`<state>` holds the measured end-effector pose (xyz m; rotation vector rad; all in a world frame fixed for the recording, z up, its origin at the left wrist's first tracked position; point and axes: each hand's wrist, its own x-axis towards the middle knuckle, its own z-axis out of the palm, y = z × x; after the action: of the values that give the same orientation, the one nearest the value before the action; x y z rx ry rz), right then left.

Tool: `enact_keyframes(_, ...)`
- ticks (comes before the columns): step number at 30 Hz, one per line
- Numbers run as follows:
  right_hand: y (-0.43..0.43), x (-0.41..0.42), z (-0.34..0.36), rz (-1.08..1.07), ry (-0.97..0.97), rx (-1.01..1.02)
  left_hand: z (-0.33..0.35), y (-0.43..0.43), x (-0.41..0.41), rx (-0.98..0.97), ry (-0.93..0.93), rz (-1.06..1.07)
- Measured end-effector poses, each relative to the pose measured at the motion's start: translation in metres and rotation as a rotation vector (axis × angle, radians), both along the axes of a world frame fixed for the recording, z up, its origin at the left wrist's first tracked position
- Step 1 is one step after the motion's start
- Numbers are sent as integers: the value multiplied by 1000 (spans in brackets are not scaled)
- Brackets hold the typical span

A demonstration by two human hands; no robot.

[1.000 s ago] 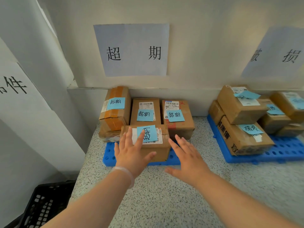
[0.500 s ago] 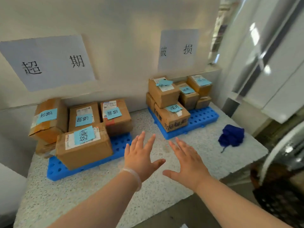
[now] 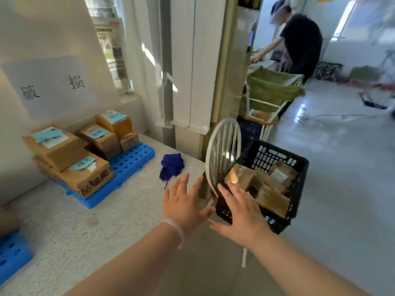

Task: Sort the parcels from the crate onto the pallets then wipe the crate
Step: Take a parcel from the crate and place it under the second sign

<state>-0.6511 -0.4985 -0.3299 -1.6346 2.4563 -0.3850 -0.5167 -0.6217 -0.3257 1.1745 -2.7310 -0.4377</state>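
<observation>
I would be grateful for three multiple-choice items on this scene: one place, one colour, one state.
1. Where does the crumpled dark blue cloth lie? A in a crate; B on the speckled stone counter; C on a pallet.
2. What colour is the plastic pallet under the brown cardboard parcels by the wall? A blue; B red; C green.
3. How are the left hand and right hand? A gripping a parcel; B holding cloth; C open, empty.
Key: B, it rests on bare counter; A, blue shows beneath the parcels; C, fingers spread, holding nothing.
</observation>
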Motion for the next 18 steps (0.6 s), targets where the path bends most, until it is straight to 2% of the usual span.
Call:
enact_keyframes(4, 43, -47, -10, -178, -68, -4, -4, 32, -59, 78, 14, -95)
enact_keyframes(8, 66, -73, -20, -271, -109, 24, -10, 40, -98, 43, -18, -183)
enact_keyframes(18, 56, -148, -40, -507, -260, 95, -53, 5, -188, 155, -93, -297)
